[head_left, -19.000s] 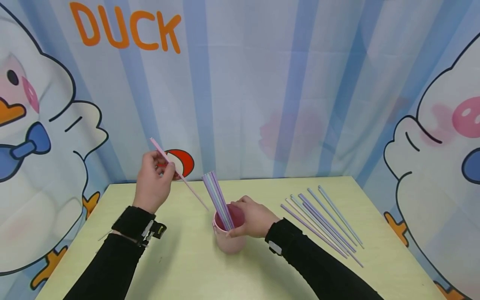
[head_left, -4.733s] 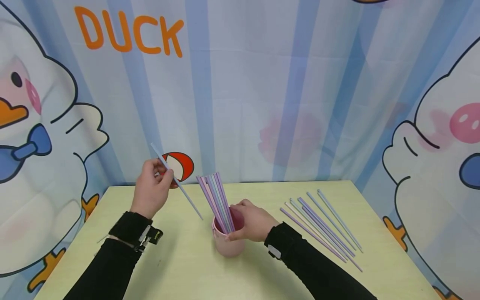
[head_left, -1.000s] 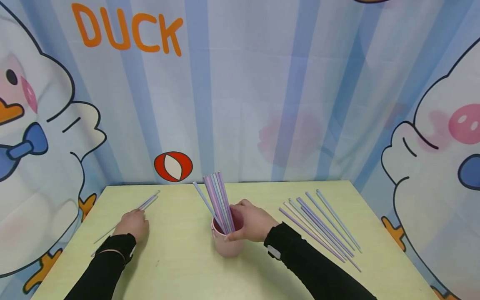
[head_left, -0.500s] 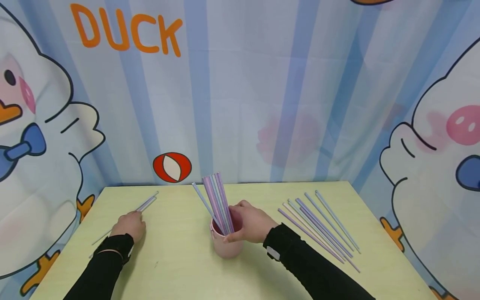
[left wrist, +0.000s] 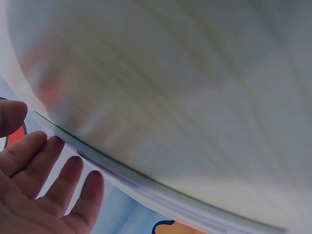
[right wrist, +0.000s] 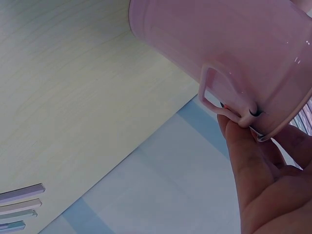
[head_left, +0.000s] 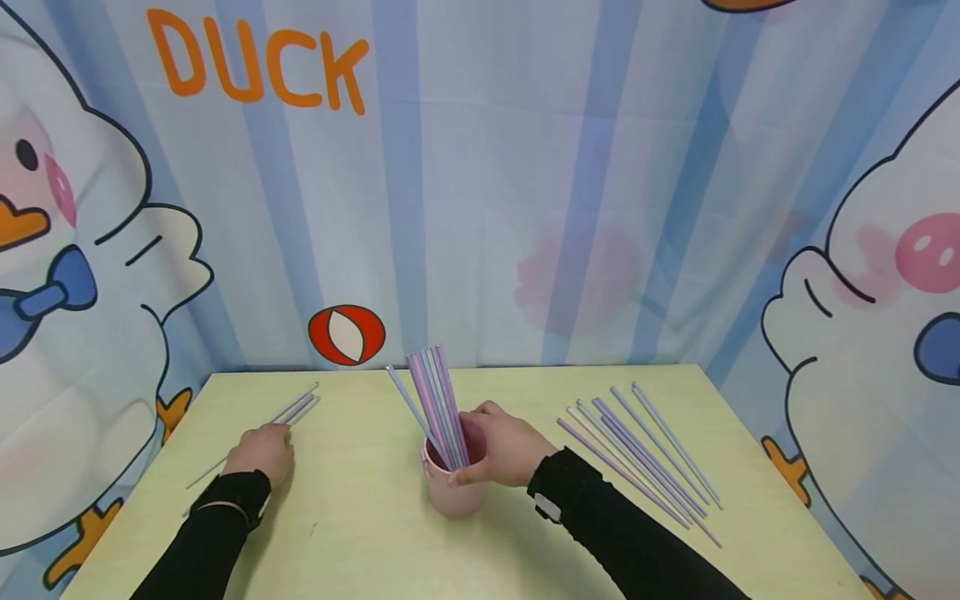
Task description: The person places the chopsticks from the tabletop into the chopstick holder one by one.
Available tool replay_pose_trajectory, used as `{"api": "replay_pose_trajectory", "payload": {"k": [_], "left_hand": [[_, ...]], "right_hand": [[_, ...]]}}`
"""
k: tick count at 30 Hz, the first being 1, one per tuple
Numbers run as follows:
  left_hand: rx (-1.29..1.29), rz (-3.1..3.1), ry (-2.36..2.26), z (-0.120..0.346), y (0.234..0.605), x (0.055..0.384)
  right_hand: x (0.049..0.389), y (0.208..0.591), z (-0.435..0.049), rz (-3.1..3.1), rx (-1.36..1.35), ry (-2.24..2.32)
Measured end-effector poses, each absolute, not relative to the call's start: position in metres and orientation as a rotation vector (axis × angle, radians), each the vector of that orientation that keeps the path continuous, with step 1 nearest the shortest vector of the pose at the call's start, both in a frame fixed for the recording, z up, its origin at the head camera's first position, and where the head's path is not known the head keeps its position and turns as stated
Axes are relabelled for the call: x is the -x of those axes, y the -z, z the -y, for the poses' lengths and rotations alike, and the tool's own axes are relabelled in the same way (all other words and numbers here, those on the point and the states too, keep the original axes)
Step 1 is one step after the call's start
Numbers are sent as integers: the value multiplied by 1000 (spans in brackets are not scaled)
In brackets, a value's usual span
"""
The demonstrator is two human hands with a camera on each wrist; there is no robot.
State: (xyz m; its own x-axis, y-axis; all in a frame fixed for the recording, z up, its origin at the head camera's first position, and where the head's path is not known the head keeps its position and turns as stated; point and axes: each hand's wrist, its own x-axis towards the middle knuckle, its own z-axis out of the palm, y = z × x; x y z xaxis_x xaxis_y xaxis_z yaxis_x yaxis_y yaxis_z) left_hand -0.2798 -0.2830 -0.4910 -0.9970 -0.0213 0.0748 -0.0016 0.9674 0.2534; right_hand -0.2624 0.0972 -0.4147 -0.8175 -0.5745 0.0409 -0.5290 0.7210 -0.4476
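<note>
Down at the left side of the table now, the left hand (head_left: 260, 454) was in mid-air a few seconds ago with a blue stick between its fingers; a blue stick (head_left: 411, 404) now leans in the pink cup (head_left: 456, 493), tilted away from the bundle. Palm low over the left sticks (head_left: 302, 408), the left hand has its fingers loosely spread and its thumb well apart from them, as the left wrist view shows; whether the fingertips touch a stick I cannot tell. Meanwhile the right hand (head_left: 506, 442) grips the cup at its rim, close to the handle (right wrist: 205, 87), just as it did before. Inside the cup, the bundle (head_left: 437, 408) of purple, pink and blue sticks leans to the left, its upper ends well above the rim. Near the right wrist, the right sticks (head_left: 647, 452) lie fanned out on the table (head_left: 367, 533), some side by side, others apart. Black sleeves (head_left: 198, 554) reach in from the near edge. Behind the table hangs a striped blue curtain (head_left: 480, 208) with orange DUCK lettering (head_left: 292, 67), a red-and-white ball (head_left: 347, 335) and large white cartoon figures at both sides.
</note>
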Motion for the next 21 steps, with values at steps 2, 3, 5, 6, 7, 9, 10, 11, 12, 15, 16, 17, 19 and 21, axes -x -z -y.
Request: {"api": "replay_pose_trajectory", "payload": {"k": [2,3,5,6,7,9,10,11,12,15,16,17,19,21], "left_hand": [[12,3016,380,282,491,281],[28,3004,378,281,491,281],[64,2987,379,280,492,281],[82,2981,383,280,492,282],[94,2979,388,279,493,282],[116,2971,395,278,494,282],[127,2967,396,278,495,282],[132,2962,392,277,496,282],[137,2961,387,277,496,282],[145,2960,384,274,496,282],[144,2964,386,272,495,282],[136,2969,391,271,494,282],[124,2980,414,268,492,280],[109,2993,431,265,491,279]], "right_hand": [[262,414,-97,-2823,906,687],[262,414,-98,-2824,902,688],[262,415,-98,-2824,895,693],[262,415,-98,-2825,891,694],[263,415,-98,-2824,888,695],[263,416,-98,-2821,881,698],[263,416,-98,-2820,880,700],[263,416,-97,-2819,878,700],[263,417,-97,-2819,876,698],[264,417,-97,-2821,873,695],[264,417,-97,-2824,874,694],[264,418,-98,-2825,874,693],[264,417,-98,-2827,878,693],[263,416,-97,-2829,885,691]]}}
